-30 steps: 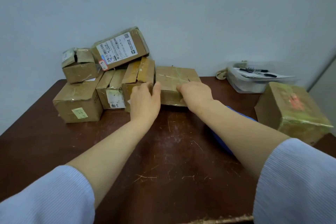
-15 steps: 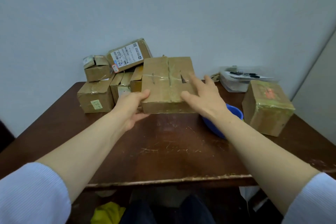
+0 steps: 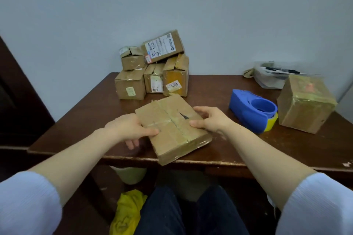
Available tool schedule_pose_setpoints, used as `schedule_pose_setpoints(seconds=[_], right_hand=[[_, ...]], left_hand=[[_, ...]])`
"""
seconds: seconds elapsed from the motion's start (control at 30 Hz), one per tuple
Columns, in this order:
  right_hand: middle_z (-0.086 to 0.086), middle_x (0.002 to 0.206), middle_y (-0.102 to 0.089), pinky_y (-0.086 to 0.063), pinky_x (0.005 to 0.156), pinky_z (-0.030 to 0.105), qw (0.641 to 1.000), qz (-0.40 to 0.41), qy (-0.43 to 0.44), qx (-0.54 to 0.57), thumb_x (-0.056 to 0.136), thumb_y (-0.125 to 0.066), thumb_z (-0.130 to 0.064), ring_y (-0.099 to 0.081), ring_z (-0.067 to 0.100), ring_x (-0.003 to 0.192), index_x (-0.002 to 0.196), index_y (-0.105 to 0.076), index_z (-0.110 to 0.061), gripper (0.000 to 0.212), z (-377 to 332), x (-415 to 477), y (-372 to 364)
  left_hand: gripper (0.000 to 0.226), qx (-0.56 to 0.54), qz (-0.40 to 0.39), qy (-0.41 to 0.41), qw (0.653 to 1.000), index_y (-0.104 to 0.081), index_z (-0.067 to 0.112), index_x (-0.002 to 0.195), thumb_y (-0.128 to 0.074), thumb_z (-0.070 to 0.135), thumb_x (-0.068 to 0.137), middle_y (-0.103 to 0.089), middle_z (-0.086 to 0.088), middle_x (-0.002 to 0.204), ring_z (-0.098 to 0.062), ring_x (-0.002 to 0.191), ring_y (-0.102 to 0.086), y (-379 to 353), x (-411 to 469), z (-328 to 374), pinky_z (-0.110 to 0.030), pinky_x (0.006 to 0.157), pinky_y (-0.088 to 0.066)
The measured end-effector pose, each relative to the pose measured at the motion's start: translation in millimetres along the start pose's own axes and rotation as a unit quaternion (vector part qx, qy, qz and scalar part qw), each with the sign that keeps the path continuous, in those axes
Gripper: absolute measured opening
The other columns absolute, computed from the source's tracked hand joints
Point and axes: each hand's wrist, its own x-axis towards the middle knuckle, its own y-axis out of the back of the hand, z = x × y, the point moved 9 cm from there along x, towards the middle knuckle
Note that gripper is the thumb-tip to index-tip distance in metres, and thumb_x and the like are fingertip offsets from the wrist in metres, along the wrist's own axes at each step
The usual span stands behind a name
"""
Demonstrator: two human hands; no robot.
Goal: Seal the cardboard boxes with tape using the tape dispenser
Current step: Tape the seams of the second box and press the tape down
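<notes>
Both hands have hold of a flat cardboard box (image 3: 172, 128) at the near edge of the table (image 3: 86, 116), its nearest corner poking out past that edge. The left hand (image 3: 128, 129) grips its left side, thumb on top, fingers underneath; the right hand (image 3: 212, 120) clasps the right side. The blue tape dispenser (image 3: 250, 110) sits untouched toward the right edge, just beside a taped box (image 3: 303, 105). More boxes (image 3: 152, 70) are piled at the far edge.

Blue tape dispenser (image 3: 250, 112), brown boxes (image 3: 152, 74), dark-brown table (image 3: 219, 89).
</notes>
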Motion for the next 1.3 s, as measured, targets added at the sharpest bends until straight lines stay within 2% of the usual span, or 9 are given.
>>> schedule_pose_setpoints(seconds=[0.13, 0.27, 0.4, 0.6, 0.77, 0.9, 1.1, 1.2, 1.3], right_hand=[[0.007, 0.132, -0.056, -0.045, 0.087, 0.025, 0.998, 0.062, 0.024, 0.003, 0.086, -0.068, -0.024, -0.055, 0.017, 0.110, 0.140, -0.045, -0.015, 0.059, 3.5, 12.7, 16.2], [0.000, 0.130, -0.059, -0.047, 0.094, 0.033, 0.971, 0.172, 0.068, -0.149, 0.091, -0.061, -0.026, -0.056, 0.016, 0.115, 0.132, -0.056, -0.020, 0.041, -5.1, 11.9, 55.9], [0.004, 0.138, -0.051, -0.042, 0.097, 0.038, 0.907, 0.277, 0.058, -0.312, 0.092, -0.054, -0.018, -0.044, 0.025, 0.126, 0.134, -0.052, -0.015, 0.042, -4.0, 2.6, 103.0], [0.014, 0.121, -0.052, -0.041, 0.092, 0.037, 0.858, 0.261, -0.149, -0.417, 0.071, -0.072, -0.061, -0.049, 0.031, 0.114, 0.125, -0.043, -0.002, 0.085, 38.2, 5.0, 147.3], [-0.002, 0.073, -0.052, -0.038, 0.081, 0.033, 0.856, 0.173, -0.188, -0.450, 0.079, -0.066, -0.056, -0.053, 0.020, 0.078, 0.077, -0.045, -0.016, 0.045, 62.7, 15.0, 148.0], [0.000, 0.070, -0.046, -0.034, 0.053, 0.028, 0.885, 0.194, -0.154, -0.394, 0.080, -0.069, -0.047, -0.048, 0.019, 0.068, 0.070, -0.041, -0.016, 0.043, 62.0, 17.0, 152.8], [0.006, 0.069, -0.054, -0.042, 0.057, 0.033, 0.943, 0.241, -0.036, -0.226, 0.067, -0.084, -0.036, -0.052, 0.022, 0.062, 0.072, -0.054, -0.008, 0.041, 27.8, 14.3, 165.5], [-0.002, 0.078, -0.071, -0.056, 0.065, 0.024, 0.990, 0.137, 0.025, 0.011, 0.063, -0.086, -0.014, -0.069, 0.011, 0.069, 0.089, -0.070, -0.012, 0.031, 7.2, 6.2, 150.9], [0.002, 0.089, -0.075, -0.057, 0.076, 0.030, 0.997, 0.017, 0.068, 0.016, 0.057, -0.084, -0.007, -0.071, 0.018, 0.084, 0.096, -0.070, -0.010, 0.042, -0.7, 6.4, 128.4]], left_hand=[[0.055, 0.090, 0.239, -0.153, 0.955, -0.066, 0.026, 0.108, -0.040, 0.068, 0.085, -0.065, 0.004, 0.111, -0.017, 0.102, -0.059, 39.2, -1.6, 26.2, -0.033, 0.081, -0.049], [0.087, 0.181, 0.156, -0.339, 0.910, -0.023, 0.028, 0.150, -0.007, 0.077, 0.080, -0.017, 0.007, 0.158, -0.009, 0.146, -0.008, 8.7, 13.1, 57.0, -0.031, 0.119, -0.005], [0.105, 0.184, 0.069, -0.293, 0.936, -0.001, 0.028, 0.152, 0.011, 0.086, 0.065, 0.000, 0.009, 0.159, -0.005, 0.145, 0.004, -24.8, 41.4, 64.3, -0.025, 0.117, 0.004], [0.084, 0.219, 0.131, -0.154, 0.954, -0.008, 0.017, 0.153, -0.009, 0.071, 0.088, -0.013, -0.002, 0.159, -0.020, 0.145, -0.012, -28.0, 50.7, 95.0, -0.037, 0.116, -0.013], [0.085, 0.240, 0.150, -0.150, 0.947, -0.025, 0.015, 0.149, -0.016, 0.073, 0.087, -0.032, -0.009, 0.146, -0.026, 0.134, -0.028, -23.1, 50.0, 107.9, -0.039, 0.108, -0.025], [0.083, 0.188, 0.148, -0.150, 0.959, -0.032, 0.018, 0.145, -0.024, 0.074, 0.085, -0.033, -0.008, 0.141, -0.026, 0.132, -0.026, -23.0, 53.6, 106.6, -0.040, 0.107, -0.024], [0.064, 0.019, 0.166, -0.130, 0.977, -0.044, 0.020, 0.138, -0.043, 0.062, 0.089, -0.030, -0.006, 0.148, -0.026, 0.138, -0.017, 1.9, 54.2, 107.1, -0.042, 0.110, -0.023], [0.047, -0.172, 0.186, -0.148, 0.956, -0.049, 0.020, 0.137, -0.049, 0.040, 0.095, -0.043, -0.002, 0.144, -0.022, 0.138, -0.027, 27.0, 55.9, 115.7, -0.039, 0.112, -0.026], [0.036, -0.320, 0.180, -0.173, 0.914, -0.055, 0.018, 0.131, -0.046, 0.020, 0.096, -0.055, 0.003, 0.133, -0.015, 0.126, -0.046, 49.5, 52.9, 128.6, -0.029, 0.103, -0.035]])
